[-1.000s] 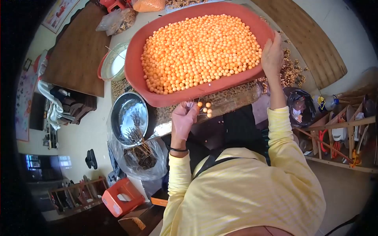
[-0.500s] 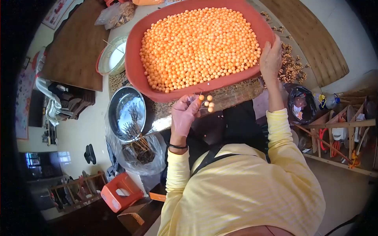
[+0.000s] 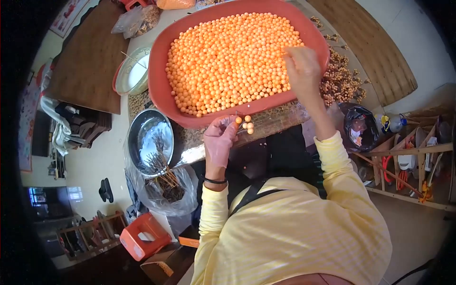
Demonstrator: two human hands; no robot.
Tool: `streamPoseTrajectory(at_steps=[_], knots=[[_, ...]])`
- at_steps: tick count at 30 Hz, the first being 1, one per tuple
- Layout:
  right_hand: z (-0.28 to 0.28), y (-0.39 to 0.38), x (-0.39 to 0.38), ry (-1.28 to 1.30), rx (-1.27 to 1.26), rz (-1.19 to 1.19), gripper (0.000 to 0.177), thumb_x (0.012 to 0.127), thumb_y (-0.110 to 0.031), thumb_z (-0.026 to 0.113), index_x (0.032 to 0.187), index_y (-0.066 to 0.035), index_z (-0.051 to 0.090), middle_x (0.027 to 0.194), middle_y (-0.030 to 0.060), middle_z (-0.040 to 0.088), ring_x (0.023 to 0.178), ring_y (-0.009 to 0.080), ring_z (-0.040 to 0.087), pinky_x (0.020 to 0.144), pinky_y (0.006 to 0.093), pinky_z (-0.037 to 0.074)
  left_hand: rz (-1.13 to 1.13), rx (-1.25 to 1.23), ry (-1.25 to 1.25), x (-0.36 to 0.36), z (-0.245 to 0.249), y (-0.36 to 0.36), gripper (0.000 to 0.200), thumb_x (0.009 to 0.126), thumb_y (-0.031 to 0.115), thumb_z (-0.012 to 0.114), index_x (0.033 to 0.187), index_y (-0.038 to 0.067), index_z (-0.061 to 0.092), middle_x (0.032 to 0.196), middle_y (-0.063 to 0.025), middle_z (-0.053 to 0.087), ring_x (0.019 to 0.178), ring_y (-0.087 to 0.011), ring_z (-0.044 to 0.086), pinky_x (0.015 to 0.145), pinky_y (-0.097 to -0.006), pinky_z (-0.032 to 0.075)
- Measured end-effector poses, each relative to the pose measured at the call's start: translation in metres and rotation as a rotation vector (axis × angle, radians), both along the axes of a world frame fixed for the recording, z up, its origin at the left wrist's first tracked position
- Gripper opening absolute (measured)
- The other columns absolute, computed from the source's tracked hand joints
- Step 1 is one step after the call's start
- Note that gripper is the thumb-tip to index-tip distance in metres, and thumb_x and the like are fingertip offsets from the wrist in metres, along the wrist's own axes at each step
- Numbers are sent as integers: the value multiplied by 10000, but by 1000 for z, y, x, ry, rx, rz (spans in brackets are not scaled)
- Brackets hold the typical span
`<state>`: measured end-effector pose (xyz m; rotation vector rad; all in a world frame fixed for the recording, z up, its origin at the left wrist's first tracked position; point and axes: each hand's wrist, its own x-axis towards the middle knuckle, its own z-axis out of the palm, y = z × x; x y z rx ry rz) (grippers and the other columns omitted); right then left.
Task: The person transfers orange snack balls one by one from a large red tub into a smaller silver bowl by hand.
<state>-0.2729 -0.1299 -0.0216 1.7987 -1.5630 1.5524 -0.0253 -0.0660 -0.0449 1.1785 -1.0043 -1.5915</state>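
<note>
A large red tub (image 3: 161, 97) full of small orange balls (image 3: 228, 61) stands on the table. Just below its near rim, my left hand (image 3: 221, 137) pinches a small sprig (image 3: 247, 125) that carries several orange balls. My right hand (image 3: 304, 66) is over the right part of the tub, above the balls; its fingers look bent and are smeared by motion, so whether they hold anything cannot be made out.
Left of the tub are a bowl of white liquid (image 3: 137, 73) and a metal basin (image 3: 151, 137) with dark stems (image 3: 164, 166). Finished-looking ball sprigs (image 3: 339, 80) lie at the right, near a black bag (image 3: 361, 128). A red stool (image 3: 145, 236) stands lower left.
My right hand has let go of the tub's right rim and moved left over the balls. The tub sits slightly lower and further left in view. My left hand still holds the sprig.
</note>
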Motion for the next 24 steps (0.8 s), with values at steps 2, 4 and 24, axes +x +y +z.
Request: streamPoseTrajectory(at_steps=[2,4,24], knots=[[-8,-12,13,-64,110,100,187,768,-39,655,954,-47,659,905,76,618,809,234,572,714,328,478,6,-10,-7,-1,-3,-2,139,887,105,630,1000,25,653,892,-41,677,676,-64,584,576,-153,472],[-14,-22,22,-132,225,199,203,754,-22,665,955,-47,664,885,73,621,800,223,580,694,317,477,10,-12,-11,-1,-6,-2,139,886,103,631,1001,26,653,889,-39,677,672,-61,581,573,-151,468],[-11,-10,24,-549,479,481,87,837,-52,602,900,-8,641,765,3,584,657,75,497,587,184,393,60,-54,-43,-12,-4,-1,103,863,62,634,958,28,653,779,-1,637,550,-14,447,484,-114,319]])
